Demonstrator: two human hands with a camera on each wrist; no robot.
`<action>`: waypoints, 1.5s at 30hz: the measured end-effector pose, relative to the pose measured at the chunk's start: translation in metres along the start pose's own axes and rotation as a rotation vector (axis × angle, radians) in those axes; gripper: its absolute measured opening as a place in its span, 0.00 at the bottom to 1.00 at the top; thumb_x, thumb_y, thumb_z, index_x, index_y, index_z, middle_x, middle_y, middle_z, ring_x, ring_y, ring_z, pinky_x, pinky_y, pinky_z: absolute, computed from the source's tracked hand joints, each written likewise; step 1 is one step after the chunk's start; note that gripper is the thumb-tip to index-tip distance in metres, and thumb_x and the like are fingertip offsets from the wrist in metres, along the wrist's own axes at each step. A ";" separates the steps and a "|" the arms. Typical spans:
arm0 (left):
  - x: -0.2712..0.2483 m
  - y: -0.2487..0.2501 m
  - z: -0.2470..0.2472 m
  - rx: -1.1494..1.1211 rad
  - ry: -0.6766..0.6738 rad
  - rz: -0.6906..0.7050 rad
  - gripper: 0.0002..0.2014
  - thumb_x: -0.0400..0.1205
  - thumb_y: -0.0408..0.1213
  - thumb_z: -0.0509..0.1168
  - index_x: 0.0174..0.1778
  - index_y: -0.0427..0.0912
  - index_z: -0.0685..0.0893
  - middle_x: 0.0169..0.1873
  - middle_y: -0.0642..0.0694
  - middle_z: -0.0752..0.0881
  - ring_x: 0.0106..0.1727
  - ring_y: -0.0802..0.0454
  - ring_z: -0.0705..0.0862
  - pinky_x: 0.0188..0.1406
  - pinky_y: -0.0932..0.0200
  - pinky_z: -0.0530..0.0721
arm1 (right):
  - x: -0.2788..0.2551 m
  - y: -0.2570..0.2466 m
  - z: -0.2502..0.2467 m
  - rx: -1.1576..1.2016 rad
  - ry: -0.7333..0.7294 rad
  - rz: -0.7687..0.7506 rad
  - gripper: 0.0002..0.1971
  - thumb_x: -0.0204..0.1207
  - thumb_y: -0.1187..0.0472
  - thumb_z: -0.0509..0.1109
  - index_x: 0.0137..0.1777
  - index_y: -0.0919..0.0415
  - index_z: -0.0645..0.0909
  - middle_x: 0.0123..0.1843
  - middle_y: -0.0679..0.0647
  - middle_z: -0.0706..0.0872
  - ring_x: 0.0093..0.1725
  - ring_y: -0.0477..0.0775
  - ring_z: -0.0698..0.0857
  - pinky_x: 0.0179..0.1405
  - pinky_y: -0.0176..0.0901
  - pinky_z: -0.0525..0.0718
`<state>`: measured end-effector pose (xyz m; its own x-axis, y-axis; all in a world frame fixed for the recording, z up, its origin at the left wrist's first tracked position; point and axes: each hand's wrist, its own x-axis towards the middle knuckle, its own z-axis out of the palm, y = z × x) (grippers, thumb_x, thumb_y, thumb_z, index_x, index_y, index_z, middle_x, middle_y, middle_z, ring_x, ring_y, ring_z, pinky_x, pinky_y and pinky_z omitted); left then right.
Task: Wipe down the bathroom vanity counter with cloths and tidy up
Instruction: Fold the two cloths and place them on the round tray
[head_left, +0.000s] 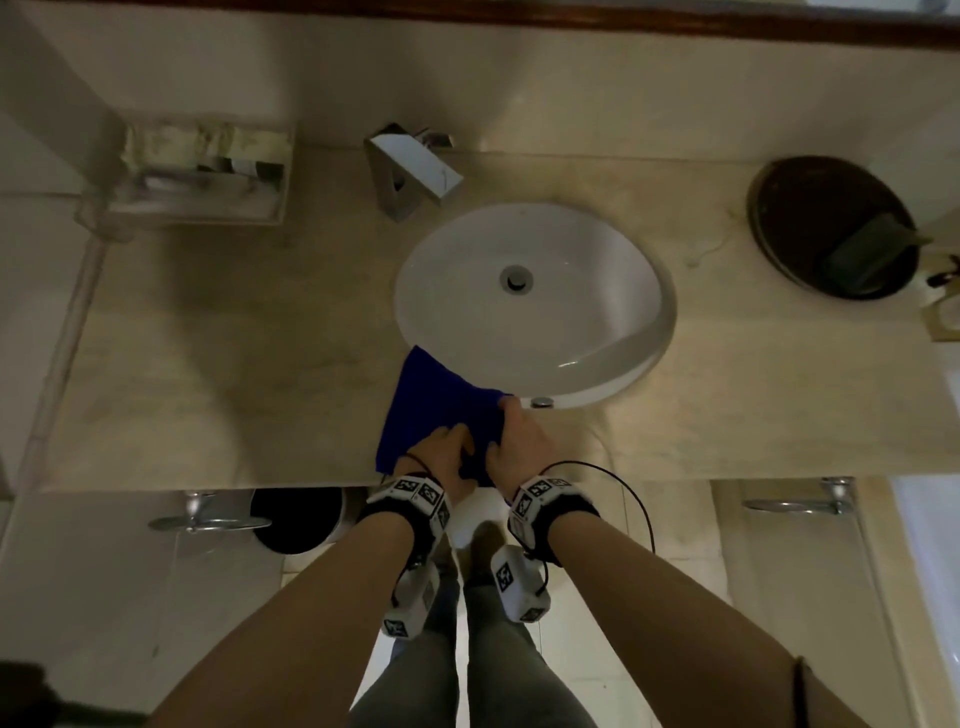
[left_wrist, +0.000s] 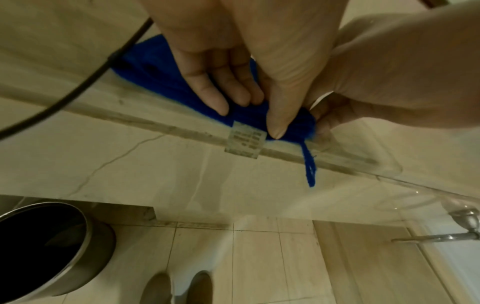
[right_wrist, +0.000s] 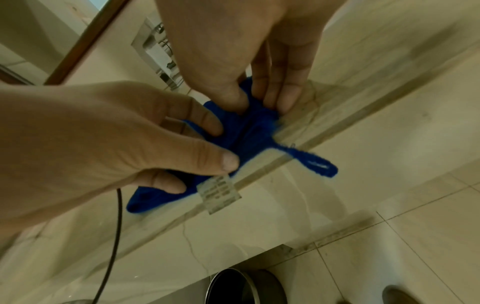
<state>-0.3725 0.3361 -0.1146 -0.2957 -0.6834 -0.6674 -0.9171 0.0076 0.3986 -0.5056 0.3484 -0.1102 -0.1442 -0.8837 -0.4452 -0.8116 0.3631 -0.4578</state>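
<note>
**Blue cloth gathered at the counter's near edge**

Both of my forearms fill the near part of the head view, wrist cameras strapped on, and they meet at the front lip of the vanity counter (head_left: 218, 332). That pale stone counter is the largest thing before me; it runs left to right with the white oval sink (head_left: 535, 306) set into it right of centre. Far right sits a dark round tray (head_left: 810, 208). Far left, against the wall, is a recessed box (head_left: 202, 171) whose contents are too blurred to name, and a square chrome faucet (head_left: 410, 171) stands behind the sink. Below the counter, a round bin (left_wrist: 49, 246) stands on the floor tiles.

The blue cloth (head_left: 436, 410) lies just left of the sink's near rim, its near end at the counter edge. My left hand (head_left: 441, 457) pinches that end between thumb and fingers, and my right hand (head_left: 519, 441) has its thumb and fingers closed on the bunched cloth beside it. A blue hanging loop (right_wrist: 315, 163) and a white care label (right_wrist: 219, 193) dangle over the edge; the label's print is too blurred for me to read.

As I judge it, I am folding or gathering the cloth. I cannot tell from the surface how much has been wiped, and only one cloth is in sight.
</note>
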 end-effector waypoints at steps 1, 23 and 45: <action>0.000 0.001 0.000 -0.007 0.008 -0.005 0.15 0.74 0.42 0.68 0.50 0.52 0.68 0.49 0.48 0.76 0.42 0.50 0.78 0.43 0.53 0.80 | 0.000 0.000 0.002 0.015 0.010 0.001 0.25 0.72 0.65 0.65 0.69 0.53 0.68 0.55 0.56 0.85 0.49 0.57 0.85 0.47 0.52 0.87; -0.017 0.033 -0.096 -0.212 0.335 0.005 0.05 0.84 0.42 0.64 0.46 0.47 0.74 0.45 0.43 0.84 0.45 0.43 0.83 0.44 0.51 0.85 | 0.004 -0.047 -0.084 0.289 -0.179 -0.052 0.15 0.72 0.59 0.71 0.59 0.52 0.85 0.55 0.54 0.89 0.52 0.56 0.87 0.53 0.51 0.88; -0.009 0.161 -0.064 0.002 0.205 0.280 0.09 0.83 0.42 0.64 0.55 0.43 0.83 0.53 0.45 0.87 0.54 0.46 0.84 0.50 0.56 0.82 | -0.039 0.050 -0.165 0.446 0.243 0.218 0.02 0.72 0.59 0.72 0.39 0.53 0.85 0.35 0.50 0.85 0.41 0.54 0.86 0.41 0.45 0.86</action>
<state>-0.4998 0.2969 -0.0040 -0.4759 -0.7872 -0.3922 -0.8087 0.2163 0.5470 -0.6340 0.3527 0.0110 -0.4519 -0.7975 -0.3997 -0.4371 0.5885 -0.6801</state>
